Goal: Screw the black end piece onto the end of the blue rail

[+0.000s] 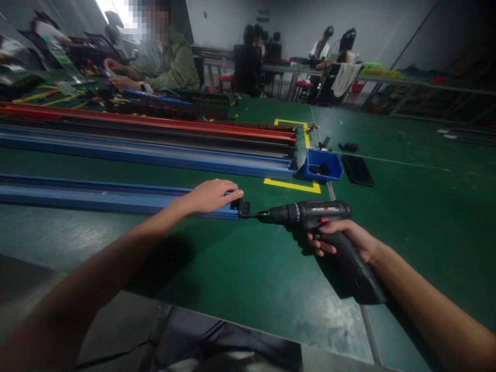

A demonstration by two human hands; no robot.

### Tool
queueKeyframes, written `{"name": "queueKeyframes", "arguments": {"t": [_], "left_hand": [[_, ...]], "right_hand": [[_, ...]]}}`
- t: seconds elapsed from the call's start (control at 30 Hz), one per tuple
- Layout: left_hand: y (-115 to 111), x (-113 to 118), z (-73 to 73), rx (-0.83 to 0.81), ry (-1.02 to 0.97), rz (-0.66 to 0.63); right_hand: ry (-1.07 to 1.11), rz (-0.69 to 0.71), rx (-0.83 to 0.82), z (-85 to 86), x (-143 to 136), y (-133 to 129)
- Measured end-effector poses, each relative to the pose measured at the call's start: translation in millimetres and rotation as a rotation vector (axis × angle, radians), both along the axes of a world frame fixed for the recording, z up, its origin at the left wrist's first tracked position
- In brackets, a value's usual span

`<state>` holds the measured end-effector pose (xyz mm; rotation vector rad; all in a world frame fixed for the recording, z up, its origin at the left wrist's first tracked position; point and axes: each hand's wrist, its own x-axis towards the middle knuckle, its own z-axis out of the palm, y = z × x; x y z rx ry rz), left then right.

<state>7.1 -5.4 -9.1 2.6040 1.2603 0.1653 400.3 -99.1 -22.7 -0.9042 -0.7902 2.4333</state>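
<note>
A long blue metal rail [166, 197] lies across the near part of the table, with a black end piece [244, 209] at its right end. My left hand [213, 196] grips the rail from above, close to this end, its fingers bent over the far side. In my right hand [344, 235] is a black cordless drill [294, 213], held by its handle and pointing left. The drill's bit [253, 214] reaches the black end piece; whether it sits in a screw is too small to tell.
Behind the rail lies a stack of blue, black and orange rails [163, 142]. A blue bin [325, 173] holding dark parts stands at its right end by yellow tape [290, 185]. A dark flat device [358, 170] lies further right. Across the table sits a person in a green jacket [176, 64].
</note>
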Motion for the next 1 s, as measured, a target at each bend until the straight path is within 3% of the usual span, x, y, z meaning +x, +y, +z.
{"name": "queueKeyframes", "arguments": {"t": [1.0], "left_hand": [[1.2, -2.2, -1.1, 0.006, 0.009, -0.016]], "right_hand": [[-0.013, -0.019, -0.012, 3.4, -1.5, -0.4]]}}
